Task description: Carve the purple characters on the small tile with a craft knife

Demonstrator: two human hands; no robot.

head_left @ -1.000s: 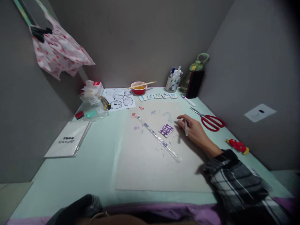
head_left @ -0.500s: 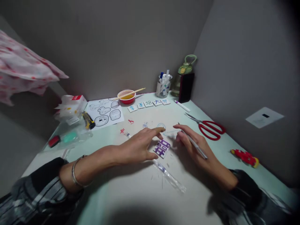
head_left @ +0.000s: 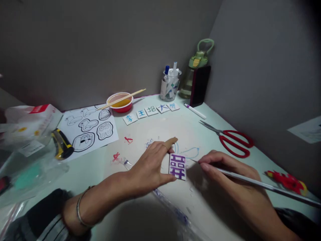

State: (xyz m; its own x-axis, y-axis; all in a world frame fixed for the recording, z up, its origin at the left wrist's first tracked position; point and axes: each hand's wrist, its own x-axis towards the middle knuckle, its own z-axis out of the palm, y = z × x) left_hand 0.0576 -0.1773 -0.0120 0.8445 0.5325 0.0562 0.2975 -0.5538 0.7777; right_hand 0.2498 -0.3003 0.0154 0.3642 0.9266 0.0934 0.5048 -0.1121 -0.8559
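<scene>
A small white tile with a purple character (head_left: 178,166) lies on a large white sheet (head_left: 175,197). My left hand (head_left: 152,165) pinches the tile's left side between thumb and forefinger. My right hand (head_left: 225,170) is closed on a thin silver craft knife (head_left: 253,182), its tip close to the tile's upper right corner. A clear plastic ruler (head_left: 173,209) runs under my left hand toward the near edge.
Red scissors (head_left: 232,139) and a white marker (head_left: 195,111) lie to the right. A row of small blue-lettered tiles (head_left: 151,110), a red bowl with chopsticks (head_left: 119,101), a pen cup (head_left: 170,85) and a green bottle (head_left: 199,65) stand at the back. A sheet of outlined shapes (head_left: 89,129) lies left.
My left hand came in from below and took hold of the purple tile. My head moved closer and lower. The right hand with the knife moved in to the tile.
</scene>
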